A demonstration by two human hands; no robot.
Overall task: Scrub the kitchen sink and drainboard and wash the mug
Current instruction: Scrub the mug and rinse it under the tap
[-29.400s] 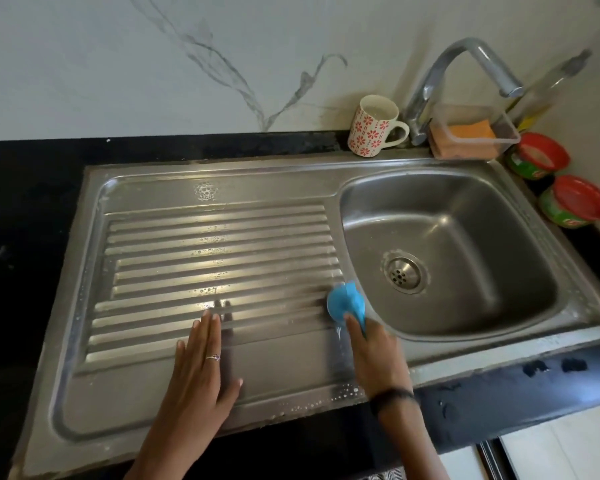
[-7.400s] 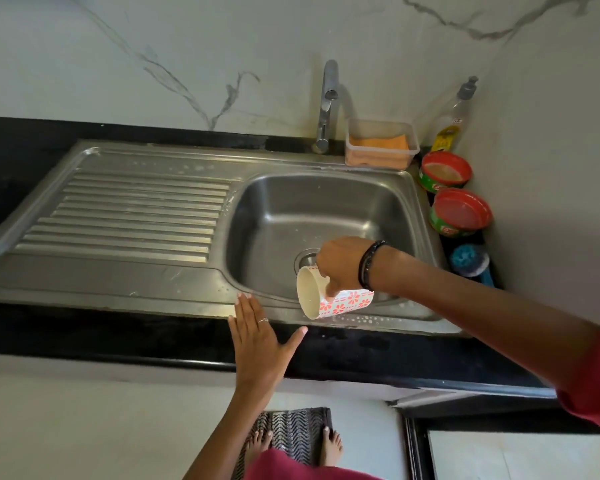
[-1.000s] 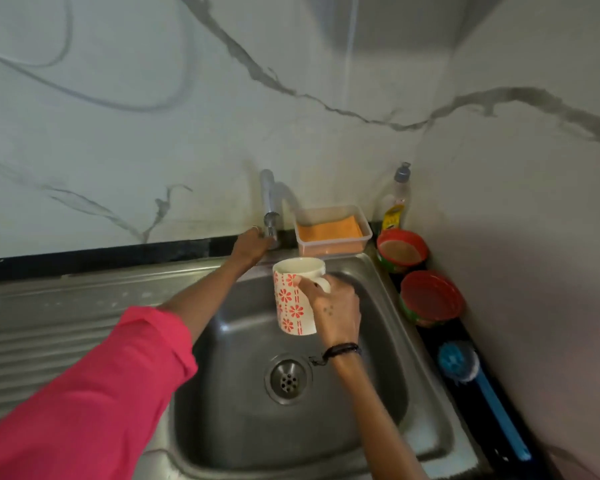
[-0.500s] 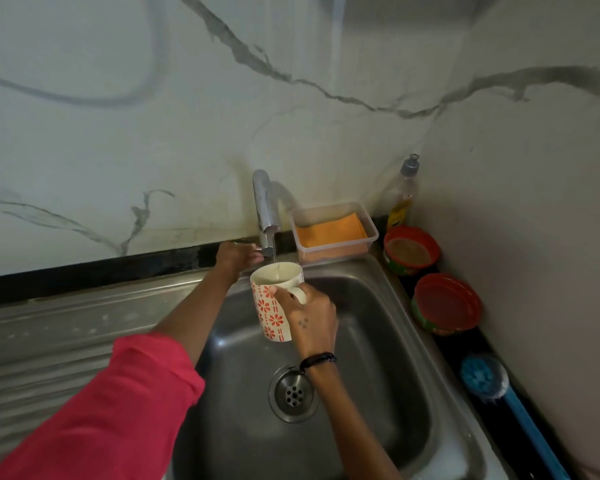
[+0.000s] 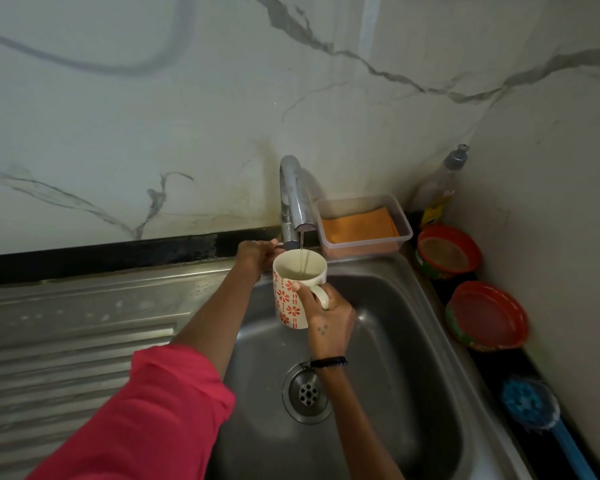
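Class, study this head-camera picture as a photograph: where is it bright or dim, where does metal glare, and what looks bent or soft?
Head view: dim overall, darkest in the right corner by the wall; soft glare on the faucet and the sink wall; wide-angle bending curves the counter edge and drainboard; the red sleeve near the lens looks soft, while the mug is fairly sharp.

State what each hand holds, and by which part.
Right hand: the white ceramic mug with red flowers, by its handle. Left hand: the lever at the chrome tap.
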